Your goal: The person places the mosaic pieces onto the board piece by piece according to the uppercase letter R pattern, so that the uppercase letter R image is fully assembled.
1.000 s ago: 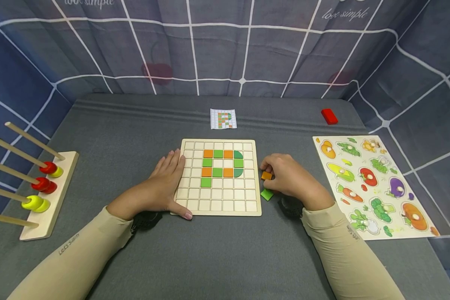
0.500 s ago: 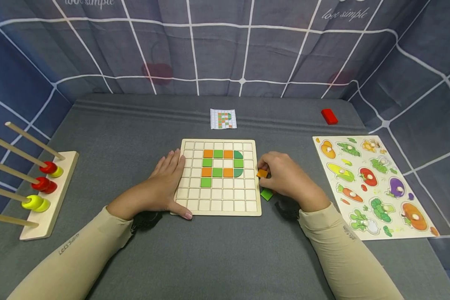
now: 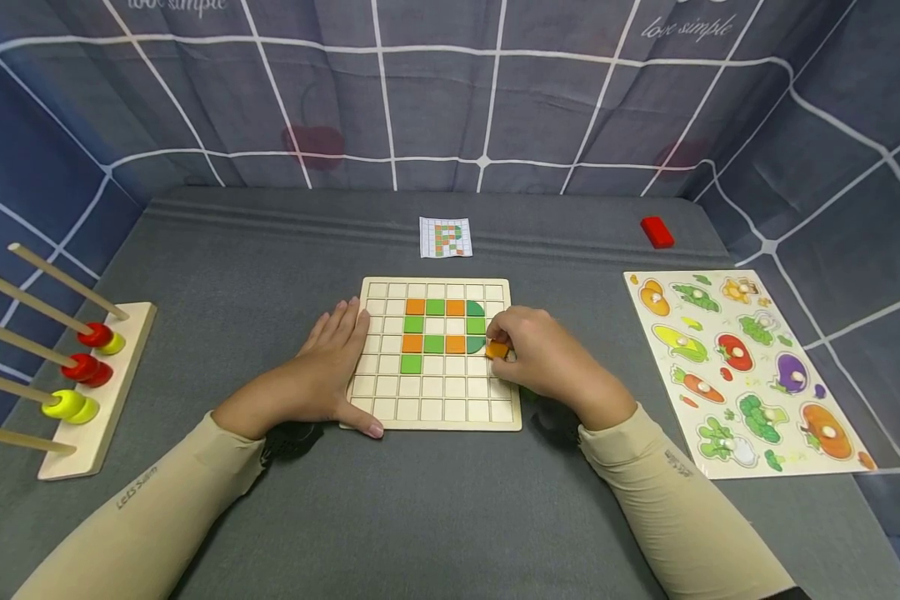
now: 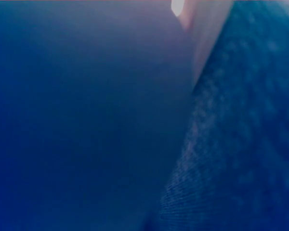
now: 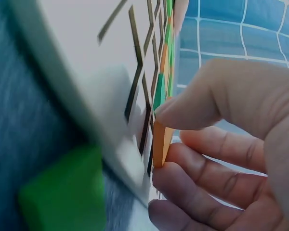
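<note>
A wooden grid board (image 3: 390,408) lies in the middle of the table, with orange and green square tiles and two rounded dark green tiles set in its cells. My left hand (image 3: 322,367) lies flat with spread fingers along the board's left edge; the left wrist view is dark and blurred. Over the board's right side, my right hand (image 3: 547,354) pinches an orange square tile (image 5: 160,144) between thumb and fingers, beside the lower rounded tile. A loose green tile (image 5: 62,192) is next to the board's right edge, mostly hidden by the right hand in the head view.
A small pattern card (image 3: 446,237) lies behind the board. At the left stands a peg rack (image 3: 131,350) with red and yellow rings. On the right are a vegetable puzzle board (image 3: 750,375) and a red block (image 3: 657,232).
My right hand has moved left with the orange tile, from beside the board to over its right columns. The left hand has stayed on the left edge.
</note>
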Demonstrator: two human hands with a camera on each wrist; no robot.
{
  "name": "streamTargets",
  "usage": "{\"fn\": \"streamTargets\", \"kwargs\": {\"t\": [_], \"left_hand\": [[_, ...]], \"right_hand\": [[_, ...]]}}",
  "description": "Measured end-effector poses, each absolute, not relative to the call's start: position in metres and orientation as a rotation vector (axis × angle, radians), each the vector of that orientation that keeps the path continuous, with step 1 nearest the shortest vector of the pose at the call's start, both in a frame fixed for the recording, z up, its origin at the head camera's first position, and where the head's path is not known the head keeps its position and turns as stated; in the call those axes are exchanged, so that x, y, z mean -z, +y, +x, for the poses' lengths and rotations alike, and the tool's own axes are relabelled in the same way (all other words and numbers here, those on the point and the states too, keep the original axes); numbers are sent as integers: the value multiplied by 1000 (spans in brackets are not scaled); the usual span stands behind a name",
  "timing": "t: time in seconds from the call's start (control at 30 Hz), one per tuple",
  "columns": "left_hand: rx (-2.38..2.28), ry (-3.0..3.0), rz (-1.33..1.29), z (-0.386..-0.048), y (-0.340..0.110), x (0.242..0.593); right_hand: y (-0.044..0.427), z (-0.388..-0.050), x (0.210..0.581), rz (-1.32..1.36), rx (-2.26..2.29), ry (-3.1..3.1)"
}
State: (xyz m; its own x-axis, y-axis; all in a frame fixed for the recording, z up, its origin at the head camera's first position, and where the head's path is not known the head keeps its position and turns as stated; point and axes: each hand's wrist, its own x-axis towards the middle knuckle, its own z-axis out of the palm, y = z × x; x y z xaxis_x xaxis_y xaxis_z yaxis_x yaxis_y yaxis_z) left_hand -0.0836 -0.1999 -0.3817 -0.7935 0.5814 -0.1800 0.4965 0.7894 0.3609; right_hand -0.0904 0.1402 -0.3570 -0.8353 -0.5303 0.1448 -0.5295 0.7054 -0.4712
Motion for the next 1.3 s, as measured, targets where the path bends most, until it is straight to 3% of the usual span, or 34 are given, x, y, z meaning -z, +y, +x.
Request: {"fn": "streamTargets", "kwargs": {"t": [0.6,1.3], "left_hand": [[-414,2694,832,-85,-200,383],[-416,2682,830,-86,-201,383]], "right_hand": [[91,-84,357,-1267,838,2759],[54,-73,362,-1450,799,2671]]}}
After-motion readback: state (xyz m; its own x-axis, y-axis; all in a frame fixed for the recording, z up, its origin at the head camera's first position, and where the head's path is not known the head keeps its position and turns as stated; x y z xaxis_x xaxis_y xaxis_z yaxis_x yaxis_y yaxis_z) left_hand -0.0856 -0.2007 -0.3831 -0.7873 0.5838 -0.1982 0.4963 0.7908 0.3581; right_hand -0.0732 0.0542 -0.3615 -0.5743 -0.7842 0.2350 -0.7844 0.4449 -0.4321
